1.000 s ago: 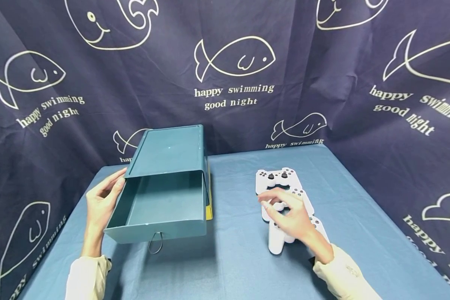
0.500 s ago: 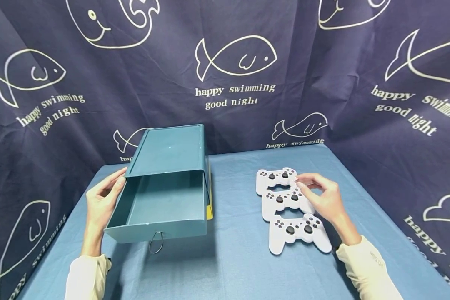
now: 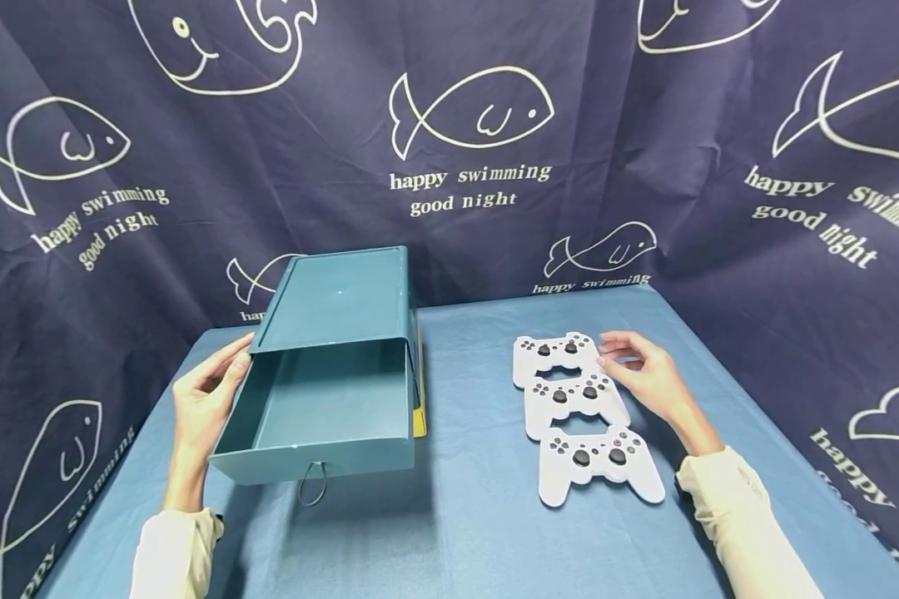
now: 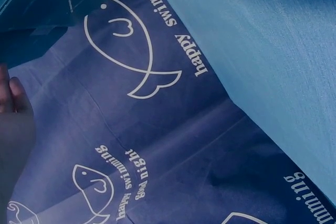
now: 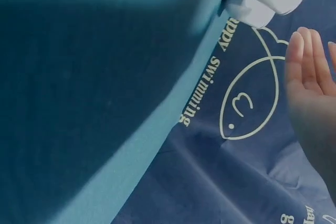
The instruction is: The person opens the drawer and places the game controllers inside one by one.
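A second ago the right hand lay across the game controllers; half a second ago it had drawn to their right, and now it sits slightly farther out, leaving all three in full view. The left hand, the controllers and the pulled-out drawer look unmoved.

The right hand's fingers are nearly straight, parted from the thumb, and hold nothing. Just left of these fingertips is the back controller; the middle controller is left and nearer the person, the front controller nearer still. The right wrist view shows a gap between fingers and controllers; whether the thumb touches one I cannot tell.

The left hand's thumb and forefinger are spread a little, their tips against the left side of the blue-green drawer case. The drawer extends right of that thumb and toward the person, its wire ring hanging in front.
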`<state>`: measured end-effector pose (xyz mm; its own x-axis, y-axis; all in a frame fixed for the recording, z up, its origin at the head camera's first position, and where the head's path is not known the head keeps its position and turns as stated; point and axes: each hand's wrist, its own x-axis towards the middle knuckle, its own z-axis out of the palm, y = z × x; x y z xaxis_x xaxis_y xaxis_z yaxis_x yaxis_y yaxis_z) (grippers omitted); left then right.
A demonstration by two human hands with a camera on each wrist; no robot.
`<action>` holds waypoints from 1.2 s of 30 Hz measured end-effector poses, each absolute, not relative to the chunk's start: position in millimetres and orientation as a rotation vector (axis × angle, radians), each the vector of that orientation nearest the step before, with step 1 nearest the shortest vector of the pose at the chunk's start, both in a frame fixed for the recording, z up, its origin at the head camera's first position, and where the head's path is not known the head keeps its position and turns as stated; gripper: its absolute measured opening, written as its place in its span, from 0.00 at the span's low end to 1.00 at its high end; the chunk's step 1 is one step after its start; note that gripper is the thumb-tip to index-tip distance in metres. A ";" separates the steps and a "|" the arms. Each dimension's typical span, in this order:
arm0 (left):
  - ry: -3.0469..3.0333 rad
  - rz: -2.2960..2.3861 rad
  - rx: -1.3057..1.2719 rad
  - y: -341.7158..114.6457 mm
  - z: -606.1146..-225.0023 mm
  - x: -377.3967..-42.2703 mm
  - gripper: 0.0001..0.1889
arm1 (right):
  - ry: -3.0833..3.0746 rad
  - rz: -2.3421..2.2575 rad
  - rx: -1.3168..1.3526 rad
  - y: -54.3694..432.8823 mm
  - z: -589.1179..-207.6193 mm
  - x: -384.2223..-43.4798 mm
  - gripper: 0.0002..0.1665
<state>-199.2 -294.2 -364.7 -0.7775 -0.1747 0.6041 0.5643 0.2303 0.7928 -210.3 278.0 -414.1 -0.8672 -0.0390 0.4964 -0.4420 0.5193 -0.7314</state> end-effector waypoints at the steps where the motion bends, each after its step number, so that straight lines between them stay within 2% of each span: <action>1: -1.910 -1.609 -0.359 -294.4 -364.8 -198.9 0.16 | -2.358 1.300 0.397 278.6 -414.2 -212.9 0.21; 3: -1.909 -1.614 -0.359 -294.6 -365.1 -198.7 0.16 | -2.382 1.300 0.406 278.4 -411.7 -215.6 0.21; 10: -1.905 -1.628 -0.354 -295.1 -365.9 -199.5 0.16 | -2.519 1.279 0.364 304.0 -440.5 -246.7 0.29; 19: -1.917 -1.624 -0.330 -294.9 -365.7 -198.9 0.16 | -2.710 1.334 0.329 311.9 -443.2 -260.9 0.36; 36: -1.914 -1.600 -0.334 -296.1 -366.4 -200.3 0.16 | -2.845 1.365 0.346 315.4 -446.4 -277.3 0.43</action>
<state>-200.3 -296.1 -366.4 -0.7792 -0.1892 0.5976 0.5545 0.2364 0.7979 -277.3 315.4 -446.4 -0.9758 -0.2089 0.0647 -0.1813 0.6067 -0.7740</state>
